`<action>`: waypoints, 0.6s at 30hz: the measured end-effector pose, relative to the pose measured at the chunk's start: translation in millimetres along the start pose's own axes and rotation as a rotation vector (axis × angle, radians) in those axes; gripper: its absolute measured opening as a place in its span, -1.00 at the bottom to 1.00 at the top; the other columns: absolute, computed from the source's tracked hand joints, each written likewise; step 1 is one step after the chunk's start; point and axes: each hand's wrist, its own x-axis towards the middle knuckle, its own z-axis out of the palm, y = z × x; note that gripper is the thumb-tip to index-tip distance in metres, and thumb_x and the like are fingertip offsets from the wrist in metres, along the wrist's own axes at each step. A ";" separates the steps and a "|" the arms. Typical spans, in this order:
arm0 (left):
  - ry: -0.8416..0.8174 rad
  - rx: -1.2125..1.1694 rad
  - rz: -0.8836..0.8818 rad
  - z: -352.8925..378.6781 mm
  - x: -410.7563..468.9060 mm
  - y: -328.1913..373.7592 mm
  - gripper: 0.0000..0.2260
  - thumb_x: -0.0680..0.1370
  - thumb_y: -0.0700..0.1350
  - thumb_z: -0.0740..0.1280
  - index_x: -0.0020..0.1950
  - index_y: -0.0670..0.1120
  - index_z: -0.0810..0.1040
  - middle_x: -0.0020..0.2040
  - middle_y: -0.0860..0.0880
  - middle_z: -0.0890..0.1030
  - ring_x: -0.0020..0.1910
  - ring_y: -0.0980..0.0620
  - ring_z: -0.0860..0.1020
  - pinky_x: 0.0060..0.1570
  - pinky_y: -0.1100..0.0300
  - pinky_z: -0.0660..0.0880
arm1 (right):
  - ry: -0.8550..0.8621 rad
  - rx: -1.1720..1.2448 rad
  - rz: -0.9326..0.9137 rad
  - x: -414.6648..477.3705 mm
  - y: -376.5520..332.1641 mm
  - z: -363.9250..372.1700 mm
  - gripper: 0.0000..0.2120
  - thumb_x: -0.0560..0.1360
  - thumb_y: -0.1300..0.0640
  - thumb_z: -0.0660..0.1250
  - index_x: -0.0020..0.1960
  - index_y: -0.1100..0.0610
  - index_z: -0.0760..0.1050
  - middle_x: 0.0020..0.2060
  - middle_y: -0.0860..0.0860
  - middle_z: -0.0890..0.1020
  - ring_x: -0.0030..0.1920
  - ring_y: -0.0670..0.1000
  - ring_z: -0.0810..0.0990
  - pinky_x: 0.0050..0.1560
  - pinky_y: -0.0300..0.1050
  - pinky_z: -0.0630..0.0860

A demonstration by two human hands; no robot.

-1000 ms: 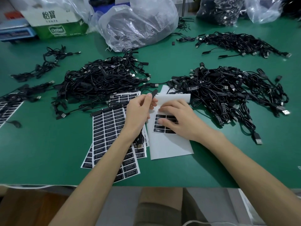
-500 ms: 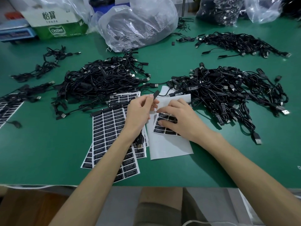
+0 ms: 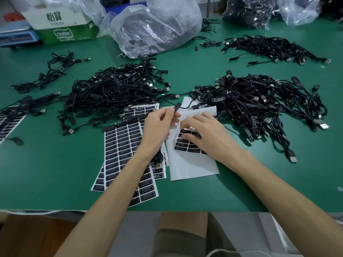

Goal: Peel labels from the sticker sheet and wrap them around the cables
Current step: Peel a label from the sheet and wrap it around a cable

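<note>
Holding what, left side? asks QA.

Me: My left hand (image 3: 159,127) pinches one cable (image 3: 177,106) by its small black block, thumb against fingers, just above the table (image 3: 46,164). The lead runs under my palm, with the USB plug (image 3: 158,165) out by my wrist.

QA: Right?

Me: My right hand (image 3: 209,134) is bent down onto the sticker sheet (image 3: 193,164), which is mostly bare backing. My fingertips (image 3: 182,124) are at the top row of the remaining labels (image 3: 185,145). Can't tell if one is lifted or pinched yet.

QA: Handling?

Me: A label looks thin, floppy and tacky. It would likely curl or stick to itself, so I'd take it by a corner only. The cable is light and limp. The block is the stiff bit, so that's the best hold.

QA: Containers?

Me: There's a clear plastic bag (image 3: 156,28) behind the heaps, contents dark and unclear. The far bags (image 3: 248,10) seem to hold black cables. The carton (image 3: 63,32) is at far left, contents hidden. Loose on the table are the left heap (image 3: 115,89) and the right heap (image 3: 259,104), and some cables in the right one carry labels. The full sheets (image 3: 122,145) lie under my left forearm.
</note>
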 end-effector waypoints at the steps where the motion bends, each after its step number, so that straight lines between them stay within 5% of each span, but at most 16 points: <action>1: -0.003 0.002 0.004 0.0 0.0 -0.3 -0.67 0.70 0.05 0.22 -0.07 -0.05 0.70 -0.25 0.08 0.67 -0.40 0.21 0.52 -0.52 0.22 0.40 | 0.007 -0.010 -0.010 -0.6 -0.3 -0.1 -0.82 0.59 -0.01 0.43 0.15 0.02 0.56 -0.01 -0.06 0.61 0.04 0.06 0.43 0.05 0.05 0.49; 8: -0.040 -0.018 0.010 0.3 1.3 -0.2 -0.67 0.71 0.07 0.25 -0.08 -0.04 0.70 -0.31 0.00 0.64 -0.40 0.10 0.54 -0.47 0.28 0.42 | 0.106 -0.017 -0.136 -0.5 -3.2 1.3 -0.92 0.55 0.19 0.47 -0.04 0.12 0.57 0.01 -0.01 0.56 0.05 0.02 0.46 -0.12 -0.13 0.44; 12: -0.060 -0.052 0.007 0.5 1.5 0.0 -0.68 0.72 0.03 0.24 -0.05 -0.08 0.69 -0.33 -0.05 0.66 -0.44 0.07 0.53 -0.48 0.26 0.42 | 0.079 0.321 0.093 1.7 -0.3 -1.9 -0.87 0.56 0.22 0.45 -0.06 0.05 0.53 -0.15 -0.17 0.57 -0.13 -0.14 0.53 -0.16 -0.30 0.42; 18: -0.087 -0.059 0.005 0.1 1.4 1.9 -0.68 0.73 0.03 0.24 -0.01 -0.12 0.69 -0.28 -0.09 0.69 -0.40 0.07 0.54 -0.44 0.27 0.43 | 0.159 0.707 0.267 4.8 1.5 -12.4 -0.90 0.54 0.26 0.48 -0.04 0.12 0.58 -0.22 -0.01 0.69 -0.22 -0.02 0.69 -0.20 -0.26 0.50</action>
